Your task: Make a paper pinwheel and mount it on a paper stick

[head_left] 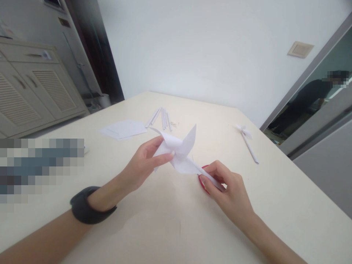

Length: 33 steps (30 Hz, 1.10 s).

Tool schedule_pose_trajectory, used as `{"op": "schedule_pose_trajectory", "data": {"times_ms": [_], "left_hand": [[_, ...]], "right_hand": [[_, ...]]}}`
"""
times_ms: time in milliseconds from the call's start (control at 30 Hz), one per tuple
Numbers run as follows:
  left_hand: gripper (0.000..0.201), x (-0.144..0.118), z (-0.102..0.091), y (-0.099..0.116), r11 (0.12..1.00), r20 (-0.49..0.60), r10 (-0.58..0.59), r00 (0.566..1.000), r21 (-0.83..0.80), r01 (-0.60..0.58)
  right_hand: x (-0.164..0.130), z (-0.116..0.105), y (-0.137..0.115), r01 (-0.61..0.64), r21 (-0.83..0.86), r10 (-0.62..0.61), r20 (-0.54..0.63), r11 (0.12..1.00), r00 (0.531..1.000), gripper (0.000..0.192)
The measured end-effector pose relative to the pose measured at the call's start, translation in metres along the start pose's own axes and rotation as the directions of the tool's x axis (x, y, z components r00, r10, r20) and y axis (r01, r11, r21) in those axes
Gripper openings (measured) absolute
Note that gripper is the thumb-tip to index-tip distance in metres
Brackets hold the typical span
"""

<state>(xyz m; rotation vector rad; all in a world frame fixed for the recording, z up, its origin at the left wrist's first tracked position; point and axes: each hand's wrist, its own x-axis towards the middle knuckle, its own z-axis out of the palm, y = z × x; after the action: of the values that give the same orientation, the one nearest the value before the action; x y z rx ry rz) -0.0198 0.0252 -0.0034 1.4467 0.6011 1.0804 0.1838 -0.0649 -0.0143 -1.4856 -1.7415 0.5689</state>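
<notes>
A white paper pinwheel [183,148] is held above the table between my two hands. My left hand [147,159] grips its head from the left, with the thumb on the middle of the folded paper. Lower right, my right hand [225,183] is closed round the rolled paper stick [206,174] of the pinwheel. Red scissor-like handles [203,185] show partly behind the stick and my right fingers; the rest of that object is hidden. A black band sits on my left wrist.
White paper sheets [123,129] lie at the back left of the table [154,227]. Beside them are several rolled paper sticks [164,119] and a few small tan bits [173,124]. Another paper pinwheel [249,145] lies on the right. A person [305,99] is beyond the doorway.
</notes>
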Motion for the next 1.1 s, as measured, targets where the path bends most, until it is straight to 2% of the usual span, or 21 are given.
{"op": "schedule_pose_trajectory", "data": {"times_ms": [267,567,1100], "left_hand": [[0.028,0.001,0.002,0.001,1.0,-0.021,0.002,1.0,-0.019,-0.003],[0.033,0.0,0.009,0.001,0.999,-0.04,-0.031,0.999,-0.038,0.03],[0.032,-0.002,0.016,0.001,0.985,-0.036,-0.15,0.988,-0.086,0.147]], "right_hand": [[0.0,0.0,-0.001,0.013,-0.013,-0.013,-0.016,1.0,1.0,0.004],[0.001,0.002,0.002,0.01,-0.051,-0.011,-0.008,0.999,1.0,0.005],[0.003,0.007,0.004,-0.03,-0.096,0.03,-0.001,0.995,1.0,0.006]]}}
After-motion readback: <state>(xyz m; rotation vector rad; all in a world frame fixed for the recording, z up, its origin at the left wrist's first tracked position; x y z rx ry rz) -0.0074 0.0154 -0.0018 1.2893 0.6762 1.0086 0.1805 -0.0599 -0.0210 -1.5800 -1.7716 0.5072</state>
